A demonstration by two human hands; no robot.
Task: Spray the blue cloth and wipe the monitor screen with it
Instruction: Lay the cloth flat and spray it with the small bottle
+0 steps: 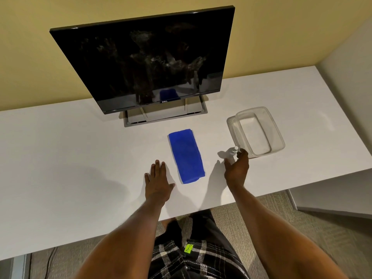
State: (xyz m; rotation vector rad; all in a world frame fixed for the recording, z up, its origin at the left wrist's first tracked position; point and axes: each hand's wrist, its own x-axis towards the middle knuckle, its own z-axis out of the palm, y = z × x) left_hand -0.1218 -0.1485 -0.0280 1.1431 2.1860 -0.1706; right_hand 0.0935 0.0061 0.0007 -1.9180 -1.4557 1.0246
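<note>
The blue cloth [186, 156] lies folded between your hands, just beside your left hand [158, 183], whose fingers lie flat and spread. Your right hand [237, 168] curls wide around the small spray bottle [233, 151], beside the clear container [256, 131]; bare desk [70, 158] lies left.

So the desk [60, 158] runs along the wall, and the monitor [141, 63] sits at the back of it on its stand [165, 115], roughly centre. Right in front of the stand lies the folded cloth [186, 155], long side pointing away from the person. Off to the right of the cloth is a plastic tub [278, 137], and a small spray bottle [233, 151] stands just beside the tub's near-left corner. The 2 hands flank the cloth: left hand [158, 184] flat on the desk just left of it, right hand [236, 168] right behind the bottle, fingers spread around it but not closed.
</note>
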